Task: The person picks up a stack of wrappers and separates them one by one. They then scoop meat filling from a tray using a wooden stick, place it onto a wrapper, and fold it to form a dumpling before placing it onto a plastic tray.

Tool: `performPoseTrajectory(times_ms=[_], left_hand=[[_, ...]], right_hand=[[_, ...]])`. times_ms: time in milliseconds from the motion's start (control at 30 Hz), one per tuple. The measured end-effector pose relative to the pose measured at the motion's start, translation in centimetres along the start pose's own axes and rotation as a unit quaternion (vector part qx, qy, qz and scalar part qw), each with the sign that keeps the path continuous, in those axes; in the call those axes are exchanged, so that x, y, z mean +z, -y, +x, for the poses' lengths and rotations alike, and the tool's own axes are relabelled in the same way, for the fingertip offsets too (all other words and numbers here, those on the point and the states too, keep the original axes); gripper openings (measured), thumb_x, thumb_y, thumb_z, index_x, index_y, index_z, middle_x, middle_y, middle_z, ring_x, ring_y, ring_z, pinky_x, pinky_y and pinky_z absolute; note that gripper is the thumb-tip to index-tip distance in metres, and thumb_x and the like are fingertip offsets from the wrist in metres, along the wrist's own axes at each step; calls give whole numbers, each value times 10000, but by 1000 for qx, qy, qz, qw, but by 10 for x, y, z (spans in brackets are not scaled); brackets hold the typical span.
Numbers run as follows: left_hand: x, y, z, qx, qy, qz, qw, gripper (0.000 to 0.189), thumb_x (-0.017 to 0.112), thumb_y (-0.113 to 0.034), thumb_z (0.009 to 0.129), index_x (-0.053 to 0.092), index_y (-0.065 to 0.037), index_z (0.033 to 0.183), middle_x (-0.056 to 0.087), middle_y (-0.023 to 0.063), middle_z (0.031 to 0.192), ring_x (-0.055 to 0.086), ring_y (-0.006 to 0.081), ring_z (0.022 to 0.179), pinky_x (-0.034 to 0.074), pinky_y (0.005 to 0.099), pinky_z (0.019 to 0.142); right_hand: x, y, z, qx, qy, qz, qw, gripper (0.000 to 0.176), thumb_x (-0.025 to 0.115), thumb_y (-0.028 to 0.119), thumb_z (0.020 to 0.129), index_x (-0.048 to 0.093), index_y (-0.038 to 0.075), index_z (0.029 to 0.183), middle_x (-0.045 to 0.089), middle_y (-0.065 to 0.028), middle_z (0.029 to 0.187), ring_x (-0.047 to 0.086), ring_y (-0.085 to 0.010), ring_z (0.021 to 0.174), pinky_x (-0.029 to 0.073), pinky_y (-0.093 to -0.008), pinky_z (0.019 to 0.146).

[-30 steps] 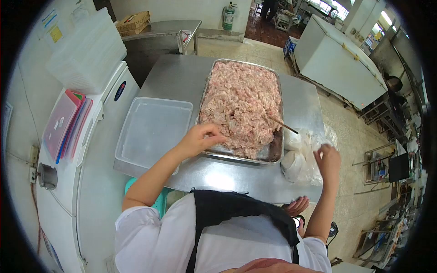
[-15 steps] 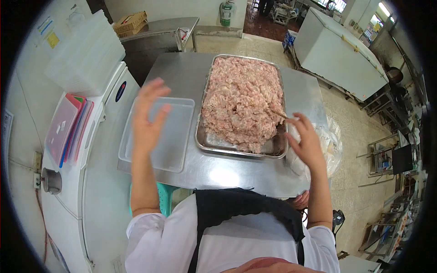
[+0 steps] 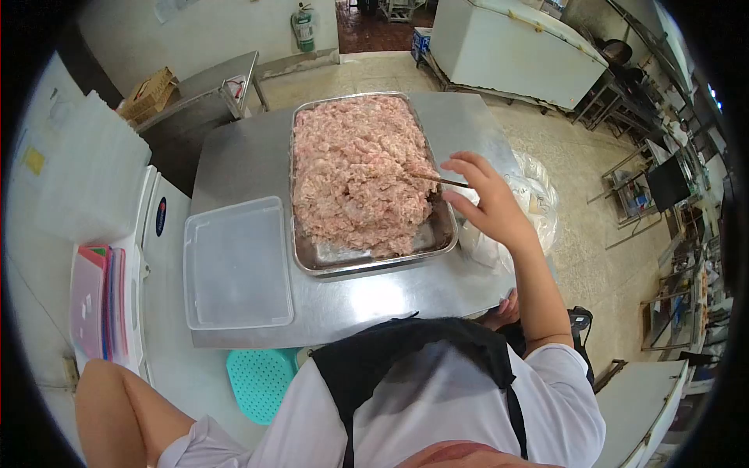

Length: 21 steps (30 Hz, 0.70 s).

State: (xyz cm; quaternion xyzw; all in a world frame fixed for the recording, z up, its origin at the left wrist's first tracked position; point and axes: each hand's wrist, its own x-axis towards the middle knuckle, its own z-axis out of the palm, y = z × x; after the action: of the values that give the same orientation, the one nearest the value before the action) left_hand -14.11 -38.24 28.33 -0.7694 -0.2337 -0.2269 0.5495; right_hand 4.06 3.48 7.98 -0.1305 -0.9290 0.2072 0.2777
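A rectangular metal tray (image 3: pixel 374 267) on the steel table holds a large heap of raw ground meat (image 3: pixel 359 171). The thin dark handle (image 3: pixel 443 180) of a utensil sticks out of the meat on the right; its other end is buried. My right hand (image 3: pixel 490 201) is at the end of this handle, thumb and fingers apart, not closed round it. Contact cannot be made out. Of my left arm (image 3: pixel 117 398) only the bent elbow shows at the lower left; the hand is out of view. A clear plastic lid (image 3: pixel 238 265) lies flat left of the tray.
Clear plastic bags (image 3: pixel 530 207) sit at the table's right edge. A white appliance (image 3: pixel 160 265) with coloured boards (image 3: pixel 101 304) and stacked clear containers stands left. A turquoise perforated stool (image 3: pixel 261 382) is below the front edge. A white chest freezer (image 3: pixel 507 54) stands behind.
My left hand has dropped from above the plastic lid out of view. My right hand has moved closer over the utensil handle. The view has turned, shifting the table leftward.
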Motion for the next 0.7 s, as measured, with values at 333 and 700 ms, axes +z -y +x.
performPoseTrajectory(times_ms=[333, 700], left_hand=[[11, -11, -3, 28, -6, 3, 1000, 423, 424, -229, 1028, 429, -39, 1406, 423, 159, 1470, 396, 256, 1367, 280, 451, 1176], [8, -17, -3, 39, -9, 8, 999, 419, 434, -227, 1025, 436, -38, 1399, 427, 159, 1467, 397, 257, 1365, 285, 451, 1174]], right_hand=[[-4, -8, -9, 32, 24, 7, 999, 351, 677, 175, 888, 598, 82, 1218, 548, -124, 1297, 581, -292, 1141, 514, -360, 853], [-7, -17, -18, 53, 20, 14, 998, 321, 677, 164, 872, 606, 69, 1169, 573, -156, 1217, 583, -354, 1106, 480, -399, 927]])
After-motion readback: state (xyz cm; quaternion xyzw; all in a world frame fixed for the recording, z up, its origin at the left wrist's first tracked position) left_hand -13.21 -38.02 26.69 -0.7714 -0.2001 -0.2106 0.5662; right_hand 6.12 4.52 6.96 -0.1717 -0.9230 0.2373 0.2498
